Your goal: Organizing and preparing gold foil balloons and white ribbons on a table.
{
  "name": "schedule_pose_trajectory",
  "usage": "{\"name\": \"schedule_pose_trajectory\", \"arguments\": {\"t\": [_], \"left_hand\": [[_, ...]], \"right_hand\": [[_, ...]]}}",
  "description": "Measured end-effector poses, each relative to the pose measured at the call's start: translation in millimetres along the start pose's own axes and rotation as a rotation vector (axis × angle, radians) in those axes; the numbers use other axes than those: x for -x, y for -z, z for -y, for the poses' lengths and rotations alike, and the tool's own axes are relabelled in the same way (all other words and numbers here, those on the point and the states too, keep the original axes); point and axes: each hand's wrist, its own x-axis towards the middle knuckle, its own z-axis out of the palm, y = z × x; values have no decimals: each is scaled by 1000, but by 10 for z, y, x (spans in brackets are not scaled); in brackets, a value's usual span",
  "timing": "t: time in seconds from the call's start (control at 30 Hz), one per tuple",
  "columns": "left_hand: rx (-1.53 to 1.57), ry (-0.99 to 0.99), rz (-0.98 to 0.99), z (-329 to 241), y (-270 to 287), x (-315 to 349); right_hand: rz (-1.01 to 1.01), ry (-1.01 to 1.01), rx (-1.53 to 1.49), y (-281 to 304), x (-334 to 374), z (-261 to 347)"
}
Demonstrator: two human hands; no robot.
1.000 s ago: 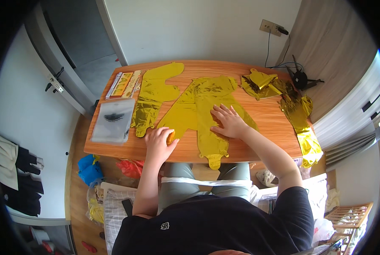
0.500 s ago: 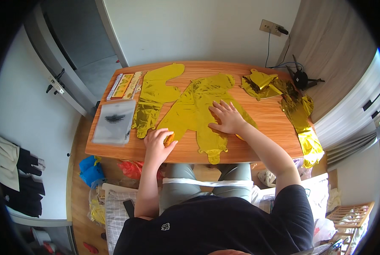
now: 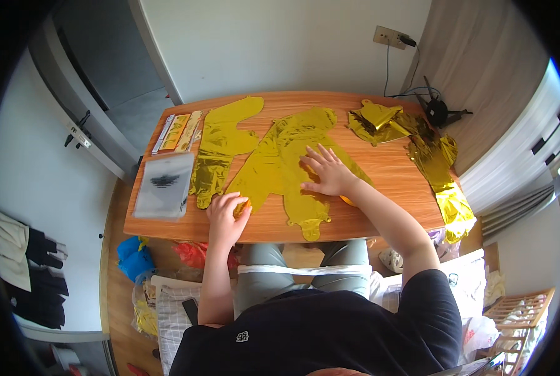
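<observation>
A flat gold foil balloon (image 3: pixel 274 160), shaped like a broad figure with splayed legs, lies on the wooden table in front of me. My right hand (image 3: pixel 330 175) rests palm down on its middle, fingers spread, and its reflection shows orange in the foil. At the balloon's lower left corner, my left hand (image 3: pixel 227 219) has its fingers curled round the foil edge, with an orange glint between thumb and fingers. The left fingertips are partly hidden. Left of this balloon lies another gold foil balloon (image 3: pixel 220 147), also flat and slightly creased.
Clear plastic sleeves (image 3: pixel 162 188) and a printed package (image 3: pixel 176 133) lie on the table's left side. Crumpled gold foil (image 3: pixel 380 122) is at the back right, and a long foil piece (image 3: pixel 433 166) hangs over the right edge. A black router (image 3: pixel 438 113) stands behind it.
The whole view has shifted slightly. Both hands keep nearly the same places on the balloon; the left fingers sit a little differently at its corner.
</observation>
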Motion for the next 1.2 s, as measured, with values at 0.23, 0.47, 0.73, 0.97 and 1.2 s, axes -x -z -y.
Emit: {"name": "schedule_pose_trajectory", "arguments": {"t": [0.23,0.47,0.73,0.97,1.2], "left_hand": [[122,-1,-105,3,0,-17],[75,-219,-46,-957,-201,-185],[491,-747,312,-2893,-1466,-410],[519,-955,358,-4106,-3020,-296],[576,-945,421,-4438,-3354,-499]], "right_hand": [[-248,-59,-56,390,844,-304],[-516,-751,109,776,3096,-1525],[-881,-1581,-847,-106,4681,-1789],[-1431,-1001,-1633,-187,4576,-1624],[-1454,-1032,-1517,91,4453,-1719]]}}
